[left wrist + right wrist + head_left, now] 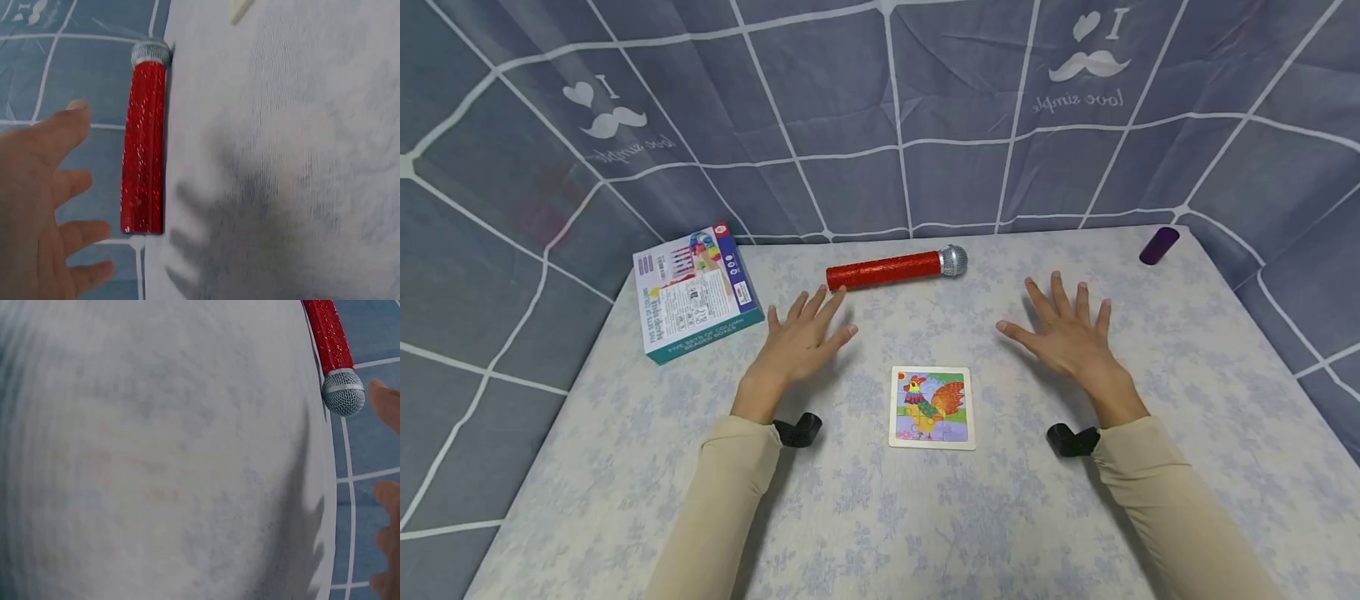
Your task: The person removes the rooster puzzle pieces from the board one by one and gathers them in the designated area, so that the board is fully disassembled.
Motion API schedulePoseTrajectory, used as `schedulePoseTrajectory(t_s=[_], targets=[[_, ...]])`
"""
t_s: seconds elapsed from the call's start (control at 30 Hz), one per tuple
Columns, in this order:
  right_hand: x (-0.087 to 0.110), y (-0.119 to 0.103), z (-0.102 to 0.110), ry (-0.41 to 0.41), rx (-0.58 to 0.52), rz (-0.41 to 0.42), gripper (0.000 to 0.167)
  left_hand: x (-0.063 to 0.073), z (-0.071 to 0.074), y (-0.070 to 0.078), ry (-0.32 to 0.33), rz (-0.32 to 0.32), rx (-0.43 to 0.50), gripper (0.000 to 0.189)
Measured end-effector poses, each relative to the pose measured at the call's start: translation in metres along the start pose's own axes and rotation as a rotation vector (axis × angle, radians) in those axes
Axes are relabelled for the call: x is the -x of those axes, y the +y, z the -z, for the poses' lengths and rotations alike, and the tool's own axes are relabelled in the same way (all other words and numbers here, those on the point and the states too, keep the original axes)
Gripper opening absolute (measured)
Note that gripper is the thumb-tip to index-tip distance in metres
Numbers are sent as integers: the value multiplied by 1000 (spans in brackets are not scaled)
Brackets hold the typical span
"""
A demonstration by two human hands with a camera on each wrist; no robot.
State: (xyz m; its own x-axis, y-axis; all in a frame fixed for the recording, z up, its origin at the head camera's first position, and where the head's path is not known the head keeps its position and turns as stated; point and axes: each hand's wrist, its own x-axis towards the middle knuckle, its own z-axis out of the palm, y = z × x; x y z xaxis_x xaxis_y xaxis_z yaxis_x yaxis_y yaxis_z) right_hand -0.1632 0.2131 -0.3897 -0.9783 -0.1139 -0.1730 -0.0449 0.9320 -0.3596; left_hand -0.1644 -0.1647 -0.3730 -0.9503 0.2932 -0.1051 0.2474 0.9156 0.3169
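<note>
Both hands hover over the table with fingers spread, holding nothing. My left hand [797,346] is nearest to a glittery red microphone [883,271] with a silver mesh head, which lies at the back of the table. In the left wrist view the microphone [145,144] lies beyond the spread fingers, and the hand's shadow falls on the cloth. My right hand [1067,337] is to the right of the microphone; its mesh head [344,392] shows near the fingers in the right wrist view. Between the hands, nearer the front, a square rooster jigsaw puzzle [931,408] lies flat in its pale frame.
A white and teal cardboard box [696,292] lies at the back left. A small dark purple cylinder [1159,246] lies in the back right corner. The table [880,525] has a pale floral cloth, and a grey checked curtain [850,108] hangs behind it and at its sides.
</note>
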Motion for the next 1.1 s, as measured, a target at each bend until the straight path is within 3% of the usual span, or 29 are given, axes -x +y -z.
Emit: schedulePoseTrajectory(t_s=[0.17,0.53,0.8,1.1], targets=[[0,-3,-1,25,-19,35,94,8,-8,9,-22,-112,29,69],[-4,-13,-2,80,-54,131,79,37,-30,24,-82,-236,91,67],[-6,-31,-6,32,-67,232,60,52,-35,29,-102,-322,111,67],[1,-60,-17,-35,-106,370,48,55,-44,30,-93,-383,143,55]])
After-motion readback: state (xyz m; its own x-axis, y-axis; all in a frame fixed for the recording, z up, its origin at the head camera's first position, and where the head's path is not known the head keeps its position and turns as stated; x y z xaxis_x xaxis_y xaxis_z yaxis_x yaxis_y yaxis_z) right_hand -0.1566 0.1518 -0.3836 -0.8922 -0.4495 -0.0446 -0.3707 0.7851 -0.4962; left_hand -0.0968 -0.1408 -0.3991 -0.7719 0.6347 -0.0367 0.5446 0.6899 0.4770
